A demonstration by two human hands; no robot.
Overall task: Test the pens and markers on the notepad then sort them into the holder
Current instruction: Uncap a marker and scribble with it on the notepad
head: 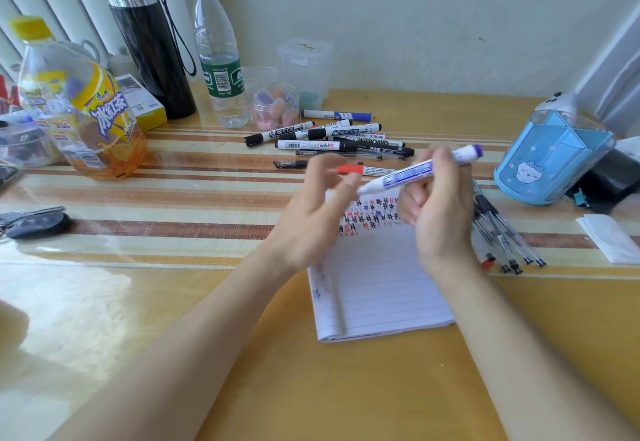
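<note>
Testing partway along, sorting seemingly not begun.

Right grip (436, 212) closed round a white marker (415, 169) with a blue end, held aslant above the top of the notepad (377, 284); left grip (311, 212) open, fingers spread just beside the marker's white end; cap on or off, impossible to tell. Rows of red, black and blue hash marks across the notepad's top lines, hence a fair share of testing judged done. A heap of markers (332, 139) lying on the counter (381, 388) beyond the notepad, a bundle of pens (498, 232) just to its right. Blue holder (550, 160) off to the right, no pen seen standing in it, so all sorting judged left to do.
</note>
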